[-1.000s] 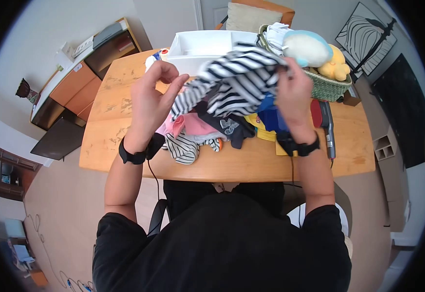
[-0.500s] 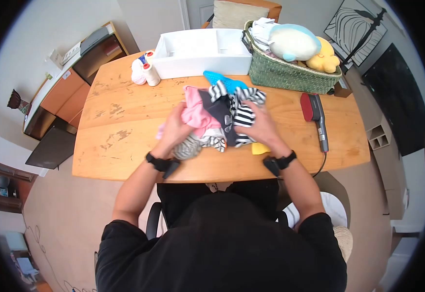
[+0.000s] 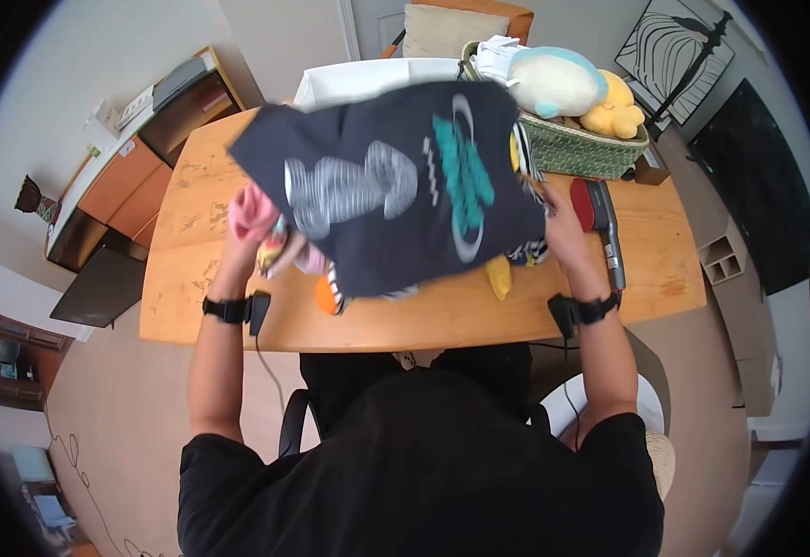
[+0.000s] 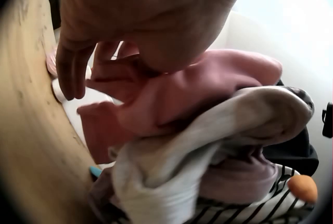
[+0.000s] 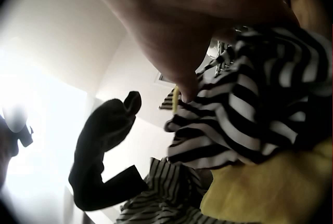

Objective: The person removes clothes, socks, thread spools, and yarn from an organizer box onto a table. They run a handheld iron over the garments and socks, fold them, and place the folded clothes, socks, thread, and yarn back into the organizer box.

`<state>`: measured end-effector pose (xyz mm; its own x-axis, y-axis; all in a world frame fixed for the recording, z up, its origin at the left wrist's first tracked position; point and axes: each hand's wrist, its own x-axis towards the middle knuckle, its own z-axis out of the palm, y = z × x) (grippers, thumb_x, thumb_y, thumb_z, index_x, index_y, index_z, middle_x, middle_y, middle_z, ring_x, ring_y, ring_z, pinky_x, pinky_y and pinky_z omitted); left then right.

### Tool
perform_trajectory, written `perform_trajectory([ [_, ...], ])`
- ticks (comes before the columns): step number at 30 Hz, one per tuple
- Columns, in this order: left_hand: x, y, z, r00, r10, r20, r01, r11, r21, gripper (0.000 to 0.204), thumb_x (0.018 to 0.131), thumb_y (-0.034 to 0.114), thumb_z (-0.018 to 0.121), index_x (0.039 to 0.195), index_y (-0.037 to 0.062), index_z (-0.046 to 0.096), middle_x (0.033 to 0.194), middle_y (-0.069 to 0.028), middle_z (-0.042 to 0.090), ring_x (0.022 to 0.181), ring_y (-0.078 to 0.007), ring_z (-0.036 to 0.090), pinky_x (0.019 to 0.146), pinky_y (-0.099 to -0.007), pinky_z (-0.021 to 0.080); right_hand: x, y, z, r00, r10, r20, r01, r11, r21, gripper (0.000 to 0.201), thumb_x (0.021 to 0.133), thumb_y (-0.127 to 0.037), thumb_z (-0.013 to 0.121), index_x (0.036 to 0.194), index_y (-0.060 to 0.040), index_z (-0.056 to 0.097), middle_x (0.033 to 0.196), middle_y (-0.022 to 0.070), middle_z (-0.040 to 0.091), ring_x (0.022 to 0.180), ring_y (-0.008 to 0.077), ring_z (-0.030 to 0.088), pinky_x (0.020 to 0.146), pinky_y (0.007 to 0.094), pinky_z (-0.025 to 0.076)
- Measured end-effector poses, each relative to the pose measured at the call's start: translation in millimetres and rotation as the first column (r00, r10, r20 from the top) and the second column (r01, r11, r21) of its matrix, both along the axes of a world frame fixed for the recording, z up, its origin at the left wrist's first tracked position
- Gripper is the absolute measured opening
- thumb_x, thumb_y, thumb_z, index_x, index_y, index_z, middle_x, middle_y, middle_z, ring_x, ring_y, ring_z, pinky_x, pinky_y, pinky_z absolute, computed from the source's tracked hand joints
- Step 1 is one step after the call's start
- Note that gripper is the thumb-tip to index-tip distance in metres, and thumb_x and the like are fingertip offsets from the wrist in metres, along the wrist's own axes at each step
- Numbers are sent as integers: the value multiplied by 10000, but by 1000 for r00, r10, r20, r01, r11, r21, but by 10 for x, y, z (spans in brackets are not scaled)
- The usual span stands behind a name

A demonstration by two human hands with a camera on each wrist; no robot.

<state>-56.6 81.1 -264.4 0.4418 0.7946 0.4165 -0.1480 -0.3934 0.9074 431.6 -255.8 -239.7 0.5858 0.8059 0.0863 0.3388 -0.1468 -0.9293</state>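
My left hand [image 3: 240,252] grips a pink garment [image 4: 177,96] at the left side of a loose bundle of clothes. A pale grey-white cloth [image 4: 156,177] hangs just below it. My right hand [image 3: 567,237] holds a black-and-white striped garment [image 5: 234,109] at the other side, above a yellow cloth [image 5: 270,187]. Between the hands a dark shirt [image 3: 368,241] with a grey print and green lettering spreads in the air, blurred, hiding much of the table and the other clothes. A striped piece with an orange patch [image 3: 327,295] shows under its lower edge.
Behind the shirt stands a white divided box [image 3: 330,82], partly covered. A green woven basket [image 3: 572,153] with plush toys [image 3: 558,84] is at the back right of the wooden table [image 3: 191,288]. A red-headed handheld appliance [image 3: 609,232] lies right of my right hand.
The striped garment was raised first, then both hands pressed into the heap on the table. Now the hands are farther apart, the heap is lifted, and the dark shirt has flung open on top.
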Motion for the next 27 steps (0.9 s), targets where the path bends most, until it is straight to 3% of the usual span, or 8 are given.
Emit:
perform_trajectory([
  [5,-22,-1012,166,990,139,21,-122,927,-355,642,1039,223,824,1600,8,596,1611,-223,609,1368,-282,685,1131,-421,587,-744,-319,-21,881,50,471,-66,998,18,1129,883,-505,1000,1763,-57,451,1780,339,385,1658,503,407,1339,567,385],
  [7,245,-1368,97,825,237,-514,34,886,463,722,954,265,914,1569,18,628,1614,-282,578,1428,-398,613,1192,-514,528,-1099,-129,-183,855,110,507,-64,992,-107,1203,762,-561,1047,1759,-177,491,1748,373,375,1620,576,391,1314,599,397],
  [13,949,-1361,-220,780,430,-454,-50,766,641,473,989,226,910,1337,-43,737,1470,-245,636,1315,-400,647,1080,-509,565,-1536,573,-377,650,22,760,30,998,-54,641,899,-183,909,1489,-141,662,1528,270,511,1361,509,556,1119,592,511],
  [15,1077,-1175,-266,955,19,-297,-4,999,51,425,1024,185,872,1355,-44,737,1341,-222,696,1239,-339,679,1068,-451,559,-1398,679,-416,835,57,547,-88,996,31,509,901,-76,878,1360,-83,657,1454,232,562,1295,446,616,1098,511,537],
  [19,949,-1131,346,966,31,255,127,806,-579,228,1143,136,729,1336,16,743,1164,-67,807,1019,-163,789,907,-330,662,-991,617,-227,981,-60,-184,110,956,273,285,1008,-7,728,1260,-79,616,1047,28,663,916,124,643,832,299,540],
  [23,531,-644,69,988,-40,151,108,872,-478,265,1122,180,754,1339,29,733,1233,-88,799,1080,-206,795,954,-372,660,-516,304,-151,955,37,-294,93,904,418,303,1057,-125,788,1296,-31,627,1062,19,682,923,100,643,820,278,530],
  [25,304,-546,-76,835,388,-389,-218,884,414,291,1075,142,795,1327,9,738,1391,-182,778,1190,-298,775,1009,-384,615,-333,20,-219,990,8,139,-8,1000,5,441,1056,-178,817,1417,-3,634,1194,130,733,1118,252,725,970,371,574],
  [27,263,-707,273,826,476,-303,-275,808,521,353,1022,144,841,1326,8,725,1420,-217,744,1228,-371,741,1033,-454,597,-438,-113,-35,949,-58,310,58,998,8,630,1019,-246,872,1538,-4,611,1410,234,693,1342,398,678,1130,467,541],
])
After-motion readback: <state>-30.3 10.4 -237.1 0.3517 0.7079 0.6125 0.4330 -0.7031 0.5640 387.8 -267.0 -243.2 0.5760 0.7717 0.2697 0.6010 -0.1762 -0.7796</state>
